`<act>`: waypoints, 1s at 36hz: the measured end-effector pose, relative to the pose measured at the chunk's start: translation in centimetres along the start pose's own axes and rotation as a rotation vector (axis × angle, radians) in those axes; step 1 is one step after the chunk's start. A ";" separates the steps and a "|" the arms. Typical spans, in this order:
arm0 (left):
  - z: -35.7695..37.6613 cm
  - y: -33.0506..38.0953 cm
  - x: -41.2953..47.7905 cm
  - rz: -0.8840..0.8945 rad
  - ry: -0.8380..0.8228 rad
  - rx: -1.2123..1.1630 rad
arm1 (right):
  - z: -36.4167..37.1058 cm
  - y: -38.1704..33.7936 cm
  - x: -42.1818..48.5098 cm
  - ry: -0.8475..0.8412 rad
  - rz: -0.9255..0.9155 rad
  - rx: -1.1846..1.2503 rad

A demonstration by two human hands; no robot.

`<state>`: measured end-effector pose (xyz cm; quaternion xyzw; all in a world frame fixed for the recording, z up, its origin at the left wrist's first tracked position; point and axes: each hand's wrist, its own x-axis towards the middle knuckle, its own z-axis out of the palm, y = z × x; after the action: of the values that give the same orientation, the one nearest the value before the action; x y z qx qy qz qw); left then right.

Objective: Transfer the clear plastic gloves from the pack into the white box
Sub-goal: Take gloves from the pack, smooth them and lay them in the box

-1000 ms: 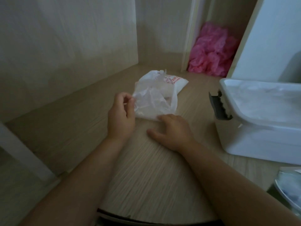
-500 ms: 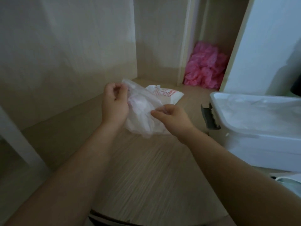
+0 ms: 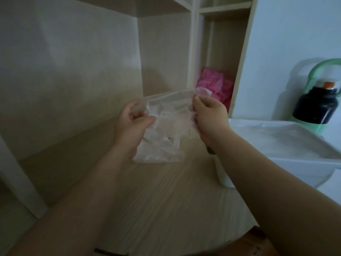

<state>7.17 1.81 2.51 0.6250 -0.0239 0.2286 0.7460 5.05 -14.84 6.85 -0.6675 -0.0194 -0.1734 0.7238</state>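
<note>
Pinching clear gloves (image 3: 162, 133) by top edge in left grip (image 3: 132, 124) and right grip (image 3: 208, 117); cannot count layers; blocking white box (image 3: 304, 172) corner with forearm.

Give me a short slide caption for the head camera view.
Left hand and right hand hold clear plastic gloves above the desk, beside the white box.

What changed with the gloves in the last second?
Both hands lifted the wad of clear plastic gloves up off the wooden desk. The right hand, flat on the desk before, now pinches its top edge; the left hand keeps its grip. The white plastic box and pink crumpled bundle stayed put.
</note>
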 end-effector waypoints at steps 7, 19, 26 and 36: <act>3.1 1.6 -1.7 0.293 0.252 0.243 | -5.9 -1.8 1.6 0.020 -0.183 -0.545; 13.2 2.4 -5.3 0.424 -0.668 0.771 | -19.3 -2.1 3.4 0.057 0.078 -1.114; 17.4 1.4 -5.7 0.349 -0.942 1.093 | -22.3 -2.0 3.3 -0.040 0.124 -1.543; 20.1 0.1 -5.1 0.301 -0.998 1.265 | -20.9 -2.7 2.8 -0.095 -0.209 -1.399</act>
<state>7.57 -18.75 5.36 0.9458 -0.3034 -0.0085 0.1152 2.65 -35.93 7.93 -0.9774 0.0009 -0.1844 0.1031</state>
